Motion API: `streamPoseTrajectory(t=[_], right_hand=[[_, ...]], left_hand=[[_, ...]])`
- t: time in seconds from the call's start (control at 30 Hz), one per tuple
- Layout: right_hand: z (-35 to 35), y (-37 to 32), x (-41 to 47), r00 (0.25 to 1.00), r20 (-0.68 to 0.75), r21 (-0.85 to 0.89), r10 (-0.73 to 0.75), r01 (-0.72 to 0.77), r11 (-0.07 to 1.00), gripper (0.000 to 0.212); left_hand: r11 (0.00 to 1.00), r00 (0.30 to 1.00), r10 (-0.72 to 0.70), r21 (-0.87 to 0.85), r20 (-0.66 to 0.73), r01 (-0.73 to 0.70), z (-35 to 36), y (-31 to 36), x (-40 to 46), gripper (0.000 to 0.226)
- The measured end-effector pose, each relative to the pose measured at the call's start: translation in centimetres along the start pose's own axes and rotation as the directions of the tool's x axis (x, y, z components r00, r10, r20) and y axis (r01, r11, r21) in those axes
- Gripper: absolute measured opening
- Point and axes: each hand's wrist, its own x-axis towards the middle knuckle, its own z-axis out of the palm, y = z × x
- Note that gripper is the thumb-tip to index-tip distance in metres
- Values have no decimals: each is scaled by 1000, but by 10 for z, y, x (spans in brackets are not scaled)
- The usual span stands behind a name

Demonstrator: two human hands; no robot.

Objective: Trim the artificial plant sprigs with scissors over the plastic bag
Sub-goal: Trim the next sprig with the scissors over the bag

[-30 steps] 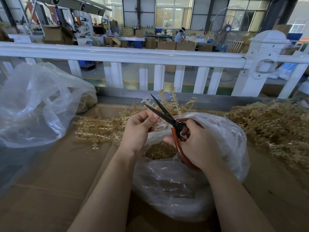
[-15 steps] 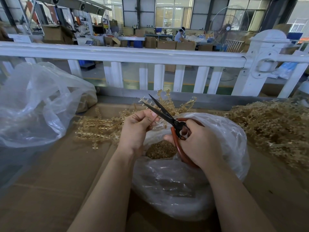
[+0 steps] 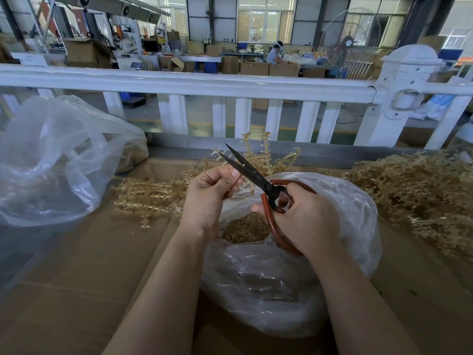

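My left hand [image 3: 208, 198] pinches a golden plastic sprig [image 3: 263, 160] that fans out behind the scissors. My right hand [image 3: 304, 221] grips the red handles of the black-bladed scissors [image 3: 245, 169], whose blades stand slightly apart and point up-left at the sprig. Both hands hover over the mouth of a clear plastic bag [image 3: 340, 201] holding small golden trimmings [image 3: 245, 228]. The sprig's stem is hidden inside my left fingers.
More golden sprigs [image 3: 151, 193] lie on the cardboard-covered table [image 3: 76, 278] left of my hands, and a big heap [image 3: 419, 196] sits at the right. A second clear bag [image 3: 51, 160] bulges at the left. A white railing [image 3: 204, 85] borders the far side.
The sprig has shifted a little in my left fingers and the scissors have edged slightly along it with the blades still parted. Both hands stay over the bag.
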Motion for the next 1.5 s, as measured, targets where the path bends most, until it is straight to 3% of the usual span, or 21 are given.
streamPoseTrajectory(t=[0.3, 0.4, 0.5, 0.63, 0.8, 0.87, 1.03, 1.4, 1.5], right_hand=[[5, 3, -1, 1000, -5, 25, 11, -11, 1000, 79], [6, 1, -2, 998, 2, 131, 68, -68, 989, 68], [5, -2, -2, 986, 22, 385, 163, -158, 909, 60], [3, -8, -1, 980, 88, 556, 176, -195, 808, 28], [-5, -12, 0, 966, 155, 745, 206, -251, 617, 34], [-7, -12, -1, 961, 171, 766, 218, -269, 584, 38], [-6, -12, 1, 950, 157, 764, 271, -291, 576, 25], [-2, -9, 3, 959, 99, 705, 265, -255, 662, 26], [1, -3, 5, 952, 81, 601, 297, -284, 747, 29]], left_hand=[[1000, 999, -21, -3, -38, 21, 0, 1, 0, 15], [998, 997, -60, -19, -57, 59, 2, 2, -1, 14], [995, 994, -99, -4, -38, 99, 4, 3, -2, 12], [988, 989, -149, -34, -12, 148, 5, 4, -3, 11], [981, 982, -186, -45, 38, 187, 4, 4, -4, 3], [981, 981, -188, -33, 50, 190, 4, 3, -4, 9], [982, 979, -190, -6, 72, 191, 4, 2, -4, 8], [979, 982, -188, -72, 13, 189, 3, 1, -3, 6], [986, 987, -156, -59, -26, 155, 5, 3, -3, 5]])
